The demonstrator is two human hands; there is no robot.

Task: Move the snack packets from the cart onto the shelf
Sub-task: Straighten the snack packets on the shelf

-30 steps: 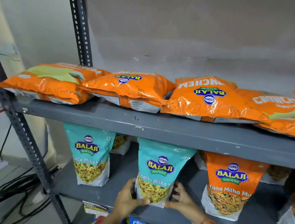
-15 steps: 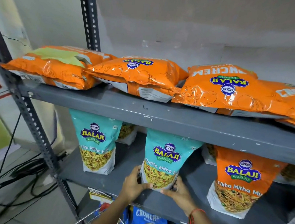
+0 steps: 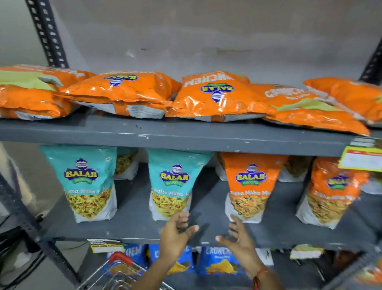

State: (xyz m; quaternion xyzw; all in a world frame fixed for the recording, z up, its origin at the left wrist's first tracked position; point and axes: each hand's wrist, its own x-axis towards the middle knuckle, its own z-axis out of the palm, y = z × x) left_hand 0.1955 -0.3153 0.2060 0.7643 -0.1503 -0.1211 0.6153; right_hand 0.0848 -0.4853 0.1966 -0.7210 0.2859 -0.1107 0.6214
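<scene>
On the grey shelf (image 3: 201, 229) a teal packet (image 3: 172, 185) is stood upright, judged light, crinkly and slippery, best gripped at both lower sides, while the left hand (image 3: 174, 234) and right hand (image 3: 238, 240) are spread, empty, just below it.

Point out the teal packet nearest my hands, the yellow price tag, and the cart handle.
Teal packet (image 3: 174, 185), head view, middle of its front.
Yellow price tag (image 3: 365, 158), head view, tag centre.
Cart handle (image 3: 121, 257), head view, red grip.
</scene>
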